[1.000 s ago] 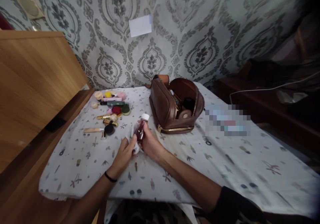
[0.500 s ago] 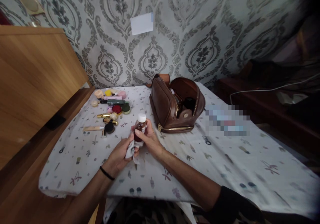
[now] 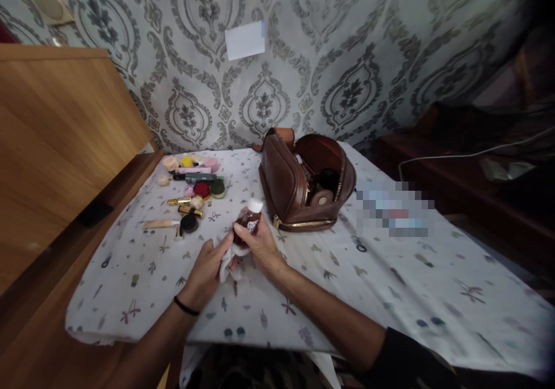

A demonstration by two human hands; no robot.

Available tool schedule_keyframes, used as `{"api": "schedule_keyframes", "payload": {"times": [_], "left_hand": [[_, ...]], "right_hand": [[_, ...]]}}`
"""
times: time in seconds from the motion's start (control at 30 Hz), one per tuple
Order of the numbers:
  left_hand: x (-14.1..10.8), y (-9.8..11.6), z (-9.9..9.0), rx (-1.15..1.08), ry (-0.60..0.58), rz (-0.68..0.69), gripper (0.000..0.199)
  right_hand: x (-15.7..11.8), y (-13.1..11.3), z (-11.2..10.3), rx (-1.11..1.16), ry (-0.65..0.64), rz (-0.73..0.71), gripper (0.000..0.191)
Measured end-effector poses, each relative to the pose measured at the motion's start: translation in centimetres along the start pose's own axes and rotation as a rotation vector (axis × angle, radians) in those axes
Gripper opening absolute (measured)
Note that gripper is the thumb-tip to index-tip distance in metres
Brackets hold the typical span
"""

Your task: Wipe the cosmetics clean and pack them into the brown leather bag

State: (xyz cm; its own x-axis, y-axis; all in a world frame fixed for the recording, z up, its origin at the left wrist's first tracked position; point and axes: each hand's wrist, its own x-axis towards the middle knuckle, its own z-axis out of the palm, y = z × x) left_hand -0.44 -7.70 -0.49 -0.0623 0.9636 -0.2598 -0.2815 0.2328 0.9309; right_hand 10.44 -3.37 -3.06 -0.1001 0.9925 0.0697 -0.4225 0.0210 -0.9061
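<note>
A small reddish-brown bottle with a white cap (image 3: 254, 206) is tilted to the right above the table. My right hand (image 3: 263, 249) is closed round it from the right side, thumb across its front. My left hand (image 3: 212, 263) grips a white cloth (image 3: 228, 259) against the bottle's lower left; some of its fingers are hidden behind the cloth. Just beyond my hands stands an open brown toiletry bag (image 3: 286, 186), with several items inside that I cannot make out clearly.
Several cosmetics lie at the left, among them a red-lidded jar (image 3: 202, 190), a green tube (image 3: 200, 177) and a black round jar (image 3: 189, 222). A wooden cabinet (image 3: 65, 134) borders the left side. At the right lies a blurred-out item (image 3: 394, 210). A patterned wall closes the back.
The bottle has tipped to the right, its cap shifting right and slightly down. The cloth has moved along the bottle's lower part with my left hand.
</note>
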Motion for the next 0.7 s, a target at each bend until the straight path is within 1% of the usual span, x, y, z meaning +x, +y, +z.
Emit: {"api": "schedule_keyframes", "payload": {"times": [0.07, 0.13, 0.17, 0.3, 0.4, 0.5, 0.57, 0.63, 0.7], "left_hand": [[-0.2, -0.3, -0.1, 0.07, -0.004, 0.013, 0.045], [-0.4, -0.4, -0.3, 0.117, -0.019, -0.004, 0.044], [-0.4, -0.4, -0.3, 0.12, -0.019, -0.004, 0.045], [-0.2, -0.2, -0.6, 0.076, 0.018, 0.05, 0.048], [0.1, -0.1, -0.9, 0.084, 0.056, 0.072, 0.049], [0.2, -0.2, -1.6, 0.156, 0.09, 0.058, 0.047], [0.4, -0.2, -2.3, 0.226, 0.093, 0.052, 0.045], [0.5, -0.2, -2.8, 0.3, 0.061, 0.092, 0.043], [0.7, 0.1, -3.3, 0.367, 0.008, 0.171, 0.043]], "right_hand": [[-0.1, 0.3, -0.2, 0.03, -0.038, 0.041, 0.044], [-0.1, 0.5, -0.4, 0.063, -0.095, 0.088, 0.041], [-0.1, 0.5, -0.4, 0.073, -0.118, 0.087, 0.041], [0.1, 0.2, -0.4, 0.049, -0.237, -0.014, 0.047], [0.2, -0.1, -0.4, -0.003, -0.322, -0.042, 0.048], [0.2, -0.2, -0.5, -0.076, -0.319, -0.095, 0.044], [0.2, -0.2, -0.6, -0.129, -0.313, -0.121, 0.042], [0.1, -0.1, -0.7, -0.167, -0.323, -0.128, 0.041], [0.1, 0.0, -0.7, -0.186, -0.322, -0.122, 0.044]]}}
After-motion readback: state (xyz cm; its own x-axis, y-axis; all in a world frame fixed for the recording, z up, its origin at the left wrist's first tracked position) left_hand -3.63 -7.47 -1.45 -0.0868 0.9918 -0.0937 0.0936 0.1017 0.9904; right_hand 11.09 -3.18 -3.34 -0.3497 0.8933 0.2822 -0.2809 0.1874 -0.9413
